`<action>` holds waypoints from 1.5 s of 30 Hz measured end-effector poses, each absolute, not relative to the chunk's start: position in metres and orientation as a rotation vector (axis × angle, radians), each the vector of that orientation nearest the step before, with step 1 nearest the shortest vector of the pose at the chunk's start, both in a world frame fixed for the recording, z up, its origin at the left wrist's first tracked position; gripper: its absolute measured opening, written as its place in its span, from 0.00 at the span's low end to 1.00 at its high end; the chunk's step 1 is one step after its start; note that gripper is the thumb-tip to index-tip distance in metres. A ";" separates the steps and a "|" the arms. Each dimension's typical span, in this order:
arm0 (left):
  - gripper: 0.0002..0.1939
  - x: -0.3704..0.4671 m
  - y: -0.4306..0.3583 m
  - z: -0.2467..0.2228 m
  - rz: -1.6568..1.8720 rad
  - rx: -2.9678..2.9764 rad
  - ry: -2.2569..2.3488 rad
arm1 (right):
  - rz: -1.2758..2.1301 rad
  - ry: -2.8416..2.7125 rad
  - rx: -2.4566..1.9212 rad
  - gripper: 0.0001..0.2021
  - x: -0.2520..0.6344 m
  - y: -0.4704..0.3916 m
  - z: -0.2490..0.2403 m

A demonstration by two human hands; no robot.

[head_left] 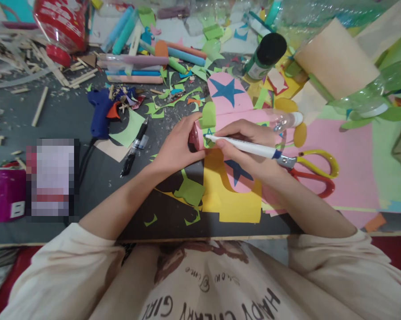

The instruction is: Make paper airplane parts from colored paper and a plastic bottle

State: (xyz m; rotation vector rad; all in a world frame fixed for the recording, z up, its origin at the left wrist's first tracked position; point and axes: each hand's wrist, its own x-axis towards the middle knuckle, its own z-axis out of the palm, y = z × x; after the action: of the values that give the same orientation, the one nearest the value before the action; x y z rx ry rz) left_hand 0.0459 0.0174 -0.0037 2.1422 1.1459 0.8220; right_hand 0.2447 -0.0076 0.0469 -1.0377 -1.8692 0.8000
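A clear plastic bottle wrapped in pink paper (229, 119) lies on its side, its white cap pointing right. My left hand (178, 144) grips the bottle's left end. In my right hand (250, 146) is a white marker (243, 145) with a blue end, its tip touching a green paper piece (208, 138) on the bottle. Blue lines show on that green piece. Pink rounded flaps with blue stars (227, 91) stick out above and below the bottle. Yellow paper (233, 206) lies under it.
Scissors (316, 171) with yellow and red handles lie by my right forearm. A blue glue gun (99, 113), a black pen (133, 149) and paper scraps are left of my hands. Markers (133, 80), a dark-capped bottle (267, 53) and a cardboard tube (336, 60) lie farther back.
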 end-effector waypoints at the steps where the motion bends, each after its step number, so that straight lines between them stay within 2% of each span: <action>1: 0.35 0.046 0.017 -0.004 0.820 2.141 1.146 | 0.810 -1.875 -1.042 0.04 0.244 -0.008 0.047; 20: 0.34 0.047 0.016 -0.001 0.814 2.123 1.140 | 0.800 -1.839 -1.027 0.12 0.244 -0.002 0.053; 30: 0.35 0.047 0.017 -0.004 0.829 2.139 1.153 | 0.797 -1.882 -0.936 0.04 0.245 -0.006 0.046; 38: 0.35 0.046 0.017 -0.004 0.809 2.145 1.157 | 0.802 -1.927 -0.936 0.06 0.244 -0.005 0.048; 45: 0.35 0.047 0.016 -0.002 0.825 2.129 1.136 | 0.819 -1.641 -1.028 0.05 0.242 -0.004 0.046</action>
State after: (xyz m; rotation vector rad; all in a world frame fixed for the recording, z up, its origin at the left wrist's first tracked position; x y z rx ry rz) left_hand 0.0466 0.0164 -0.0019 2.1294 1.1356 0.8250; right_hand 0.2419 -0.0041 0.0458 -1.0278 -1.6410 0.8190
